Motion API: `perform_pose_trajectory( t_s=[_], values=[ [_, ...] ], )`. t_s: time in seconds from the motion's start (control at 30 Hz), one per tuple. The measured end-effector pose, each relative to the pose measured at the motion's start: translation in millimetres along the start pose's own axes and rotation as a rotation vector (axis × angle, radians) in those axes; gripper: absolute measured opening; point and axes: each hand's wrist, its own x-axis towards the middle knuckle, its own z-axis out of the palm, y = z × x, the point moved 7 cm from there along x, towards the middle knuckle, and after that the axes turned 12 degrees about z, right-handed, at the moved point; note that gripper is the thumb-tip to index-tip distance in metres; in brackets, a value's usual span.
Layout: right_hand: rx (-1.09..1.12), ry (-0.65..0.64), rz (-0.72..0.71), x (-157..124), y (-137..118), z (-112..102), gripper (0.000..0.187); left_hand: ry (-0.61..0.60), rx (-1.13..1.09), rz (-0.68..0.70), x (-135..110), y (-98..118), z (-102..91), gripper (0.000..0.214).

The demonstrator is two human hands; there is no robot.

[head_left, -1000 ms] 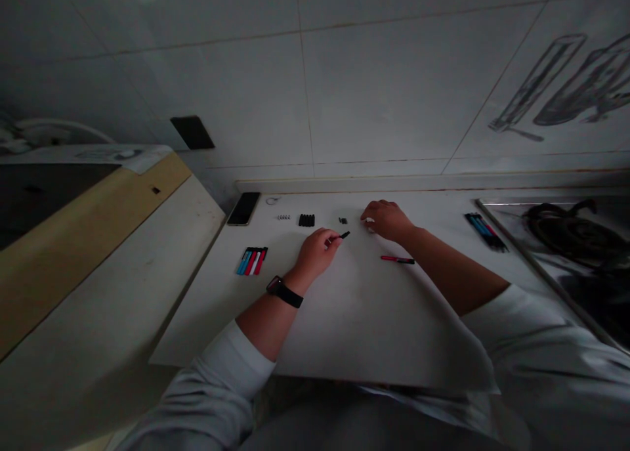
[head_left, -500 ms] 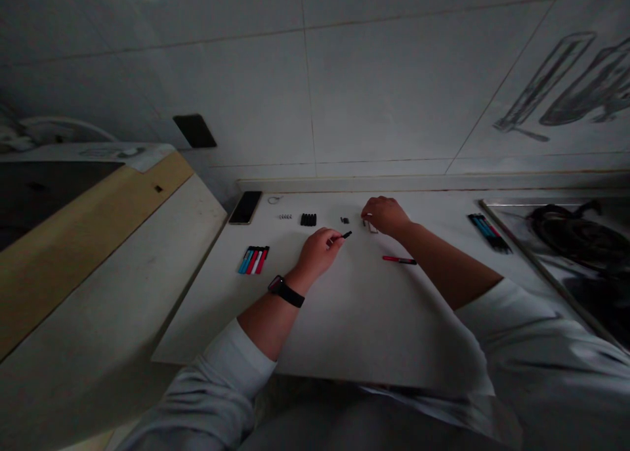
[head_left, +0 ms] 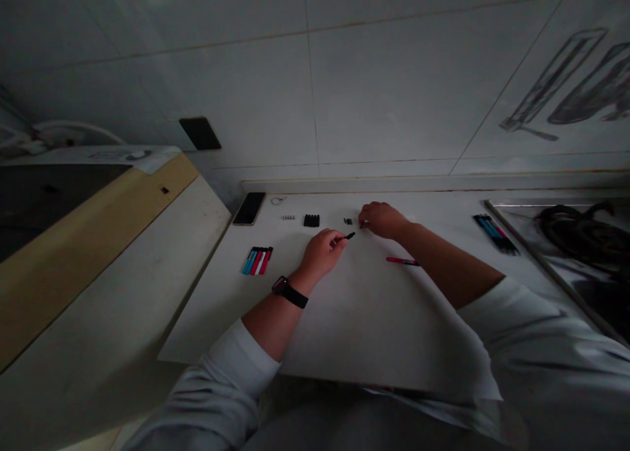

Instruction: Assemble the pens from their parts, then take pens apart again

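Note:
My left hand, with a dark watch on its wrist, is closed round a small black pen part whose tip sticks out to the right. Just right of that tip my right hand rests on the white board, fingers curled over something I cannot make out. A tiny black piece lies between the hands. Near my right forearm lies a red pen.
A row of blue, red and white pens lies at the left, a black bundle and small springs behind it. A phone sits at the back left. More pens lie beside a sink.
My right hand has drawn left, nearer the black part's tip, now covering the small white thing it touched. My left hand stays nearly still; the view has shifted slightly.

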Motion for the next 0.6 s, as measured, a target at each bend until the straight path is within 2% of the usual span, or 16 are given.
perform_pose_trajectory(
  t_s=[0.17,0.37,0.47,0.53,0.6],
  values=[
    [0.035,0.038,0.026,-12.7,0.1,-5.2,0.024,-0.002,0.001,-0.003,0.1,0.8,0.2,0.008],
    [0.067,0.0,0.051,-26.1,7.2,-0.2,0.021,0.004,0.002,-0.006,-0.5,-1.3,0.1,0.007],
    [0.111,0.005,0.054,-34.9,12.8,-5.7,0.022,0.001,0.009,-0.002,-0.8,-2.2,0.8,0.008],
    [0.166,-0.032,0.05,-43.4,15.2,-9.4,0.02,0.0,0.016,0.001,-0.9,-2.3,1.5,0.009],
    [0.213,-0.122,0.046,-52.8,14.3,-8.9,0.017,-0.003,0.02,0.003,-1.0,-2.2,2.4,0.01]
  ],
)
